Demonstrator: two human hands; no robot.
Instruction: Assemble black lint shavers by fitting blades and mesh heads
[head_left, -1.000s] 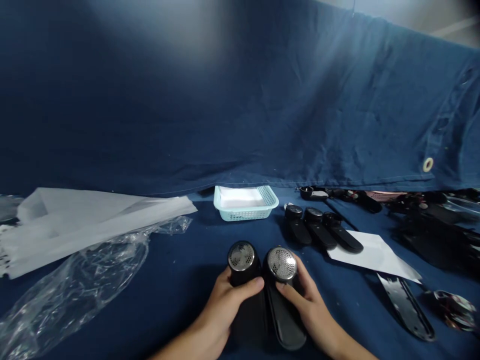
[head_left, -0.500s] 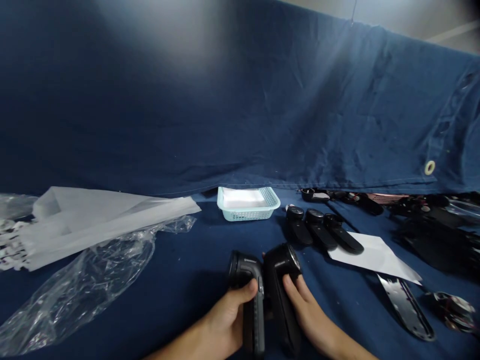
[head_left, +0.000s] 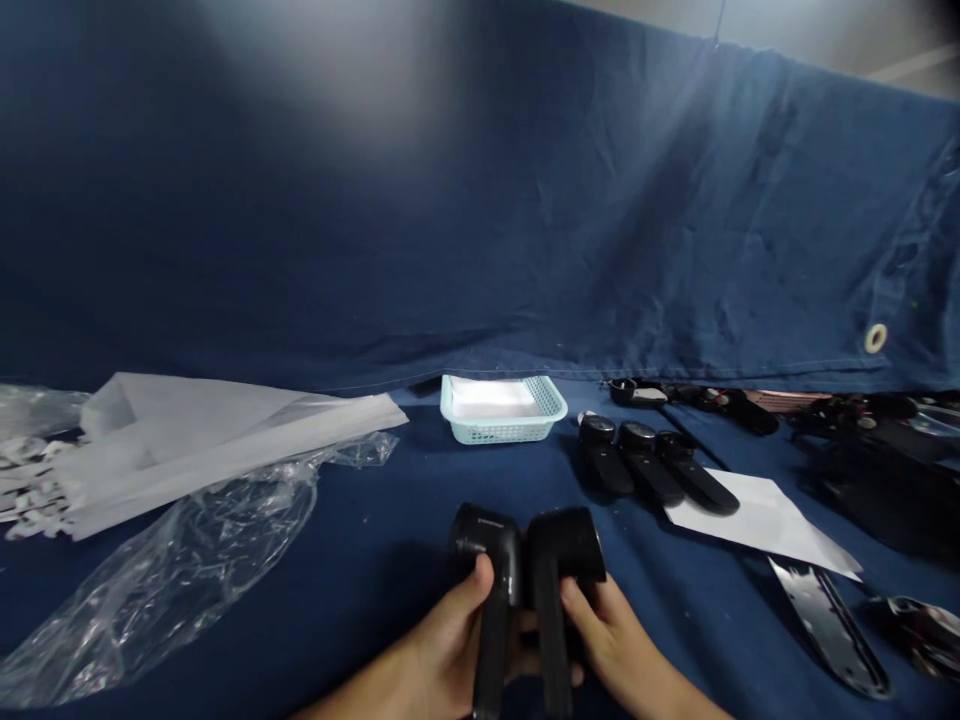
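Two black devices, each with a round head set across a long handle, are held side by side with their heads nearly touching. My left hand (head_left: 451, 640) is closed round the left black device (head_left: 495, 550), its thumb on the side below the head. Small light lettering, too small to read, shows on that head. My right hand (head_left: 611, 635) grips the right black device (head_left: 564, 545), thumb against the handle just under the head. The lower handle ends run to the bottom of the view. Fingers behind the handles are partly hidden.
A light blue basket (head_left: 504, 430) with white paper stands ahead. Three similar black devices (head_left: 646, 465) lie to its right, near a white sheet (head_left: 757, 520) and a long shell part (head_left: 832, 630). On the left lie white bags (head_left: 225, 440) and clear plastic (head_left: 195, 570).
Both devices have turned in my hands: their heads now point apart, left and right, and their handles show narrower. The view has shifted slightly left.
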